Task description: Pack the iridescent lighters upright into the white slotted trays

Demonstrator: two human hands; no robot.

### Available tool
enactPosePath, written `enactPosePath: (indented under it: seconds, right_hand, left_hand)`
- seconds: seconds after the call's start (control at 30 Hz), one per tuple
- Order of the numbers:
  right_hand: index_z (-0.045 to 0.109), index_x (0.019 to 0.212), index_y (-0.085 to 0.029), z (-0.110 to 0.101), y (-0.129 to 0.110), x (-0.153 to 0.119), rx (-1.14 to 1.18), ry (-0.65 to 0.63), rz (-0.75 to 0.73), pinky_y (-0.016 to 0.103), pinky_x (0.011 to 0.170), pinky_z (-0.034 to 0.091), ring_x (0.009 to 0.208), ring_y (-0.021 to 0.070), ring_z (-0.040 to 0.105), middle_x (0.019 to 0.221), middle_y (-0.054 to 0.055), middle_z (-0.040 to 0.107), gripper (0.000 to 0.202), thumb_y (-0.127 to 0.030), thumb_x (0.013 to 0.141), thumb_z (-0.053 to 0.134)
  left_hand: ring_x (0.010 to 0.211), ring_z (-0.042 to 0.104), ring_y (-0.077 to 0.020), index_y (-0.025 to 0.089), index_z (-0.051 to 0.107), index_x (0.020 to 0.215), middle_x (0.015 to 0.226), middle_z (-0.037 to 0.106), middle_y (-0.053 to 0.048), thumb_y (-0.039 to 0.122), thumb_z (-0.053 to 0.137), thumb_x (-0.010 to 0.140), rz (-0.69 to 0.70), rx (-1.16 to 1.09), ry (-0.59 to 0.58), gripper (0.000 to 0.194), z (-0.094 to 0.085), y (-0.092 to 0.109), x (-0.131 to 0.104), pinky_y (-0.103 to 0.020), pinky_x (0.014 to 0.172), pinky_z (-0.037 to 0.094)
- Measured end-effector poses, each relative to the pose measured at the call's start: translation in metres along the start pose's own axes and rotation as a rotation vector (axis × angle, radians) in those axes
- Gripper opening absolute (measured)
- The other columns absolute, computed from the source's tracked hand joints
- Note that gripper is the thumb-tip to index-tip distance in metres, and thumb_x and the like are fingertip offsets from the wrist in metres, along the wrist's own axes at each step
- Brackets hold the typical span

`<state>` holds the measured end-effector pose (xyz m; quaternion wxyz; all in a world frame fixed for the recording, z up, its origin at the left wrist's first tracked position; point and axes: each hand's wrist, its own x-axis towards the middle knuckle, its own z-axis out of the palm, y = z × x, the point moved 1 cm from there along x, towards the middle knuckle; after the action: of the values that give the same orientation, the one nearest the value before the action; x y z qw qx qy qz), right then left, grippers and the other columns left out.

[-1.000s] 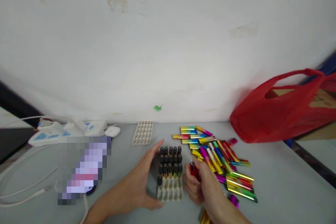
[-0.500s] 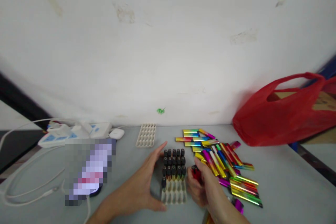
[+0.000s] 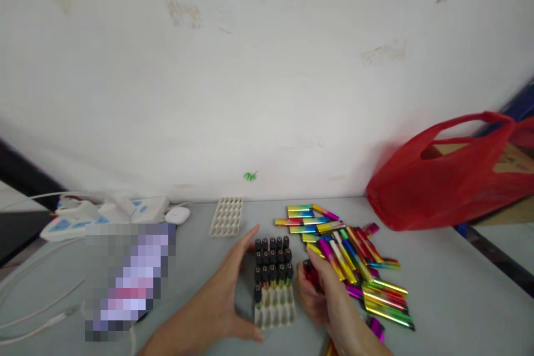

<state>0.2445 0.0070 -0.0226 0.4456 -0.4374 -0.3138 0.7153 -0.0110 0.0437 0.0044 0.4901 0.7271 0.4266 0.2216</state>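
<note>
A pale tray (image 3: 274,309) with rows of pockets lies in front of me. Several black-topped tubes (image 3: 272,257) stand upright in its far rows, plus one in the row nearer me at the left; the nearest pockets show bare. Along the tray's left side is my left hand (image 3: 217,303), thumb and fingers spread wide; whether it touches the tray I cannot tell. My right hand (image 3: 323,295), just right of the tray, is closed around a red black-topped tube (image 3: 309,272), mostly hidden by the fingers. Shiny multicoloured tubes (image 3: 344,258) lie heaped beyond and beside that hand.
A second pale pocketed tray (image 3: 226,217) lies near the wall. At left are a blurred-out phone (image 3: 131,283), a white power strip (image 3: 108,214), cables and a small white case (image 3: 177,214). A red bag (image 3: 442,183) stands at right.
The view has shifted slightly, so most things on the table appear a little further left. Both hands keep nearly the same pose beside the tray, and the right still grips the red tube.
</note>
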Motion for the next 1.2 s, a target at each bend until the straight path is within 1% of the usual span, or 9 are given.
enactPosePath:
  seconds: [0.1,0.27,0.43,0.57,0.77,0.93,1.03,1.1,1.2]
  right_hand:
    - [0.047,0.061,-0.027,0.002,0.003,0.001,0.000,-0.023,0.011,0.028,0.045,0.016,0.043,0.0102,0.020,0.046,-0.008,0.027,0.075,-0.095,0.088,0.061]
    - [0.041,0.060,-0.028,0.011,0.006,0.001,0.000,0.065,-0.049,0.027,0.042,0.013,0.042,0.0091,0.018,0.047,-0.010,0.024,0.072,-0.090,0.092,0.057]
    - [0.041,0.058,-0.028,0.014,-0.002,-0.003,0.026,0.003,0.012,0.026,0.039,0.014,0.039,0.0077,0.015,0.046,-0.011,0.023,0.070,-0.087,0.090,0.060]
    - [0.041,0.060,-0.028,0.017,-0.003,-0.008,0.034,0.001,-0.020,0.024,0.038,0.014,0.040,0.0077,0.016,0.048,-0.011,0.026,0.069,-0.087,0.088,0.063]
    - [0.041,0.062,-0.028,0.018,0.005,-0.005,0.019,0.097,-0.037,0.024,0.038,0.011,0.039,0.0068,0.014,0.048,-0.012,0.025,0.068,-0.086,0.090,0.062]
    - [0.040,0.057,-0.028,0.019,0.000,-0.003,0.027,-0.006,-0.002,0.024,0.035,0.013,0.037,0.0071,0.013,0.045,-0.012,0.022,0.069,-0.087,0.086,0.063]
    - [0.040,0.055,-0.028,0.014,0.002,0.001,0.038,-0.051,-0.034,0.024,0.035,0.014,0.035,0.0072,0.013,0.043,-0.011,0.021,0.073,-0.090,0.087,0.060]
    - [0.041,0.053,-0.028,0.008,0.004,0.005,0.017,-0.025,-0.074,0.025,0.035,0.015,0.034,0.0081,0.016,0.041,-0.010,0.023,0.077,-0.095,0.087,0.056]
    - [0.043,0.049,-0.027,0.000,-0.001,0.011,-0.052,0.022,-0.132,0.026,0.035,0.015,0.033,0.0088,0.018,0.038,-0.007,0.026,0.085,-0.106,0.078,0.054]
  left_hand:
    - [0.169,0.030,-0.0497,0.046,0.000,0.182,0.187,0.024,-0.012,0.046,0.115,0.056,-0.004,0.007,0.009,0.170,0.001,-0.001,-0.001,-0.068,0.141,0.016]
    - [0.168,0.031,-0.0498,0.044,-0.006,0.182,0.184,0.030,-0.011,0.045,0.115,0.053,-0.025,-0.008,0.009,0.176,0.001,0.000,0.000,-0.067,0.141,0.016]
    - [0.167,0.033,-0.0484,0.044,-0.006,0.182,0.185,0.029,-0.010,0.045,0.114,0.056,-0.031,0.005,-0.006,0.173,0.000,0.006,0.001,-0.065,0.141,0.019]
    - [0.165,0.037,-0.0466,0.045,-0.003,0.182,0.186,0.026,-0.011,0.037,0.114,0.058,-0.007,-0.024,0.007,0.171,0.001,0.006,0.001,-0.063,0.141,0.020]
    - [0.165,0.037,-0.0443,0.043,-0.001,0.182,0.183,0.029,-0.013,0.023,0.116,0.054,0.012,-0.058,0.009,0.174,0.002,0.003,0.001,-0.063,0.141,0.017]
    - [0.165,0.035,-0.0454,0.041,0.002,0.182,0.183,0.029,-0.014,0.022,0.116,0.054,0.019,-0.060,0.007,0.173,0.002,0.001,0.000,-0.063,0.141,0.017]
    - [0.164,0.037,-0.0447,0.040,0.002,0.183,0.182,0.030,-0.015,0.026,0.115,0.056,0.035,-0.076,0.005,0.170,0.002,0.001,0.000,-0.062,0.141,0.018]
    - [0.163,0.039,-0.0446,0.040,0.001,0.183,0.180,0.033,-0.015,0.027,0.116,0.056,0.023,-0.071,0.005,0.171,0.002,0.001,0.000,-0.062,0.140,0.019]
    - [0.158,0.044,-0.0449,0.041,-0.001,0.182,0.177,0.036,-0.015,0.026,0.115,0.055,-0.013,-0.048,-0.003,0.173,0.001,0.002,0.000,-0.063,0.139,0.024]
